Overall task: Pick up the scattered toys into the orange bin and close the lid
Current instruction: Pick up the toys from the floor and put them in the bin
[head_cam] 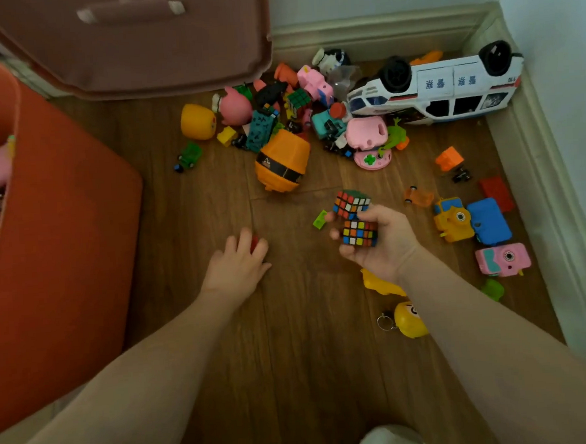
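Head view: your hands among toys on the floor.
Your right hand [382, 240] grips two puzzle cubes [356, 218]; your left hand [239, 263] closes over a red toy [254, 242], right of the orange bin [62, 236].

Bin [62, 236] left, toys [312, 117] far-rt.

You have two color cubes [355, 223] in your right hand [380, 242] and a small red toy [254, 242] under your left hand [236, 264]. The orange bin [62, 236] stands open at left, lid [136, 42] up. Toys [279, 126] lie scattered on the floor.
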Demonstrator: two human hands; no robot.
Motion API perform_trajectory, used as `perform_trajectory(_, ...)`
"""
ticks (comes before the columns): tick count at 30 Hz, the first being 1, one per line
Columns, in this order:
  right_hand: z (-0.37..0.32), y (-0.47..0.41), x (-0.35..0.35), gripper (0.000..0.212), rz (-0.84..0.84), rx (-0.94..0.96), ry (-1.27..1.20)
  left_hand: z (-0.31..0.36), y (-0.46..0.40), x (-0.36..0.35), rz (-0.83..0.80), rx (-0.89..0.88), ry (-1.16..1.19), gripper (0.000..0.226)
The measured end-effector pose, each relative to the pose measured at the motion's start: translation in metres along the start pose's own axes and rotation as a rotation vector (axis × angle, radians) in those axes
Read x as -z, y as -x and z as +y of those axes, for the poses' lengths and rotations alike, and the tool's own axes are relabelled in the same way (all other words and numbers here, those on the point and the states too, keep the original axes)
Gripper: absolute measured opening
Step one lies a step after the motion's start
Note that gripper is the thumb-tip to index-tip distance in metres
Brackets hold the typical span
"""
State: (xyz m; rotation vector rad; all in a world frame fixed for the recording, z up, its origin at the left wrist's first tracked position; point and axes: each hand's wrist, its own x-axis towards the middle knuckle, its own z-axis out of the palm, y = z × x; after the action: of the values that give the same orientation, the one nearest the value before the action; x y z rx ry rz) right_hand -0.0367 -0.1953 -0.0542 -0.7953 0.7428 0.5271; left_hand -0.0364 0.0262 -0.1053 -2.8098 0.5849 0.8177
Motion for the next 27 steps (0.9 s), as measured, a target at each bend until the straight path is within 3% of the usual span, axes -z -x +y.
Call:
perform_trajectory(4,-0.002,-0.011,-0.004,0.031,0.064,-0.016,0.256,0.003,-0.004,0.004,-0.029,0.069,0.066,0.03)
perform_trajectory(9,-0.009,-0.029,-0.008,0.015,0.242,0.14,0.776,0.0,-0.013,0.014,-0.06,0.083,0.13,0.038)
perform_trajectory(12,-0.014,-0.038,-0.001,0.026,0.266,0.353,1.501,-0.001,-0.013,0.017,-0.028,0.133,0.312,0.024)
perform_trajectory(14,-0.017,-0.04,-0.001,0.051,0.205,0.345,2.035,0.002,-0.014,0.018,0.042,0.137,0.431,0.016)
perform_trajectory(16,-0.014,-0.044,-0.006,0.058,0.101,0.361,2.365,0.005,-0.012,0.02,0.083,0.114,0.509,0.015)
perform_trajectory(19,-0.001,-0.049,-0.013,0.053,0.041,0.344,2.537,0.005,-0.005,0.022,0.091,0.077,0.58,0.017)
perform_trajectory(22,0.014,-0.049,-0.02,0.057,0.16,0.267,2.56,-0.002,0.003,0.023,0.114,0.054,0.6,0.016)
perform_trajectory(27,0.031,-0.046,-0.028,0.048,0.265,0.35,2.555,-0.018,0.023,0.029,0.146,0.062,0.634,0.016)
